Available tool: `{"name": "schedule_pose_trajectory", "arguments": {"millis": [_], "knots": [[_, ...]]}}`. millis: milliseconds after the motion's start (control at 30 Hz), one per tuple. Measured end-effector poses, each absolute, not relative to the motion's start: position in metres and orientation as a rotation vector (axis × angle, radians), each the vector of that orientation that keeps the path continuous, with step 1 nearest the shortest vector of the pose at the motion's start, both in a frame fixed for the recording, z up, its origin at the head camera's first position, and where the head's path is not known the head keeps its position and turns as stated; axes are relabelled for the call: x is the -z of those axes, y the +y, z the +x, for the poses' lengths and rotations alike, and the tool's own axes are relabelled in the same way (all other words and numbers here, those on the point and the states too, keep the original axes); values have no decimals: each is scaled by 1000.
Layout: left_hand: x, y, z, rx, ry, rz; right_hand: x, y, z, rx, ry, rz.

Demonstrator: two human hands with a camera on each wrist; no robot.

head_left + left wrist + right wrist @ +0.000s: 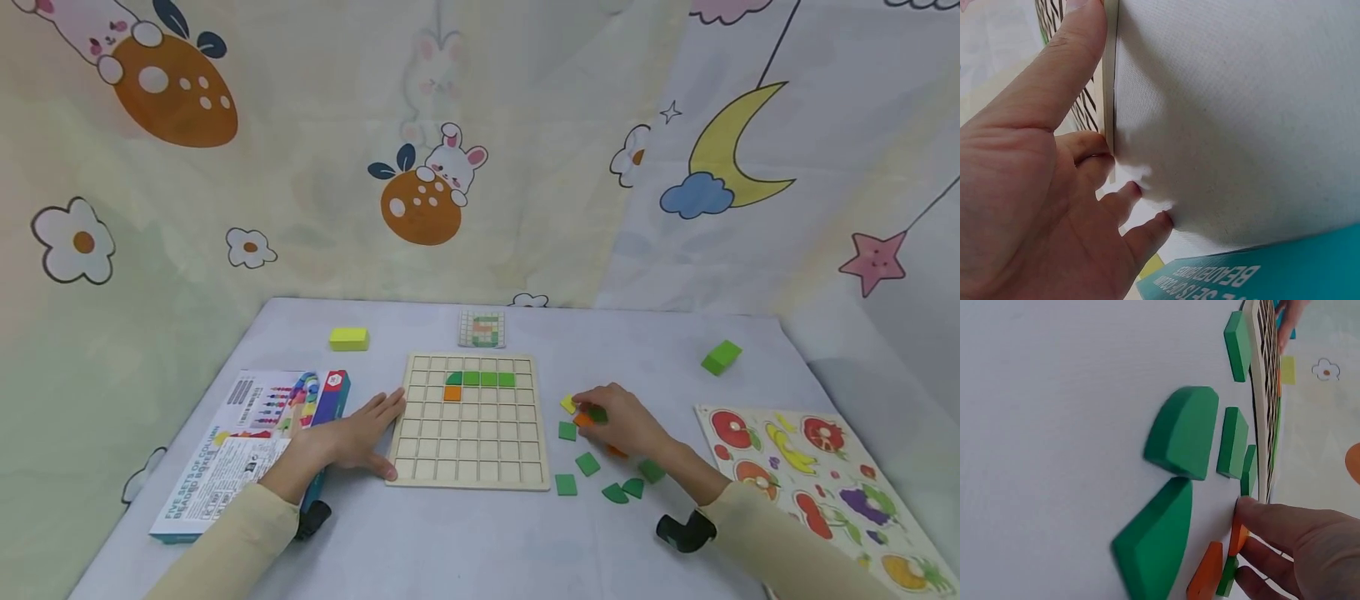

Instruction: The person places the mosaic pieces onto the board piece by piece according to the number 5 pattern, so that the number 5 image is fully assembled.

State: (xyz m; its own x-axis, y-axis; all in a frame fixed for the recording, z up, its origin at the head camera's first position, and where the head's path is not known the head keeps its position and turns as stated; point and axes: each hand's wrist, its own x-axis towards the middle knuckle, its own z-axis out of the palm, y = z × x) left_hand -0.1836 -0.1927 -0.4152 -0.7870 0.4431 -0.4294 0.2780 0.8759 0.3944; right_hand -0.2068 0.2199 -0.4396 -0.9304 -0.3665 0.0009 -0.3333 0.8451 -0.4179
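A wooden grid board (471, 454) lies mid-table, with a row of green tiles (488, 379) and an orange square tile (452, 393) set near its top. My left hand (352, 437) rests along the board's left edge, thumb and fingers spread; in the left wrist view the thumb and a fingertip touch that edge. To the right of the board, my right hand (626, 421) pinches a loose orange tile (1235, 534) between thumb and fingers, low over the table. Around it lie green square tiles (588, 463), green quarter-round tiles (615, 493), a yellow tile (568, 404) and another orange tile (1205, 572).
A small pattern card (482, 329) lies behind the board. A yellow block (348, 338) stands back left, green blocks (722, 357) back right. A flat box (225, 475) is at the left, partly under my left forearm; a fruit-picture board (825, 475) lies at the right.
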Motion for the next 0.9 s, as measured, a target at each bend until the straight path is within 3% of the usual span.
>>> {"name": "schedule_pose_trajectory", "arguments": {"millis": [367,900], "knots": [[416,-193,-185,-398,2521,515,424,191,-212,732,2972,-557],[411,-192,-184,-371,2516,533,428,52,-223,908,2754,-998]]}}
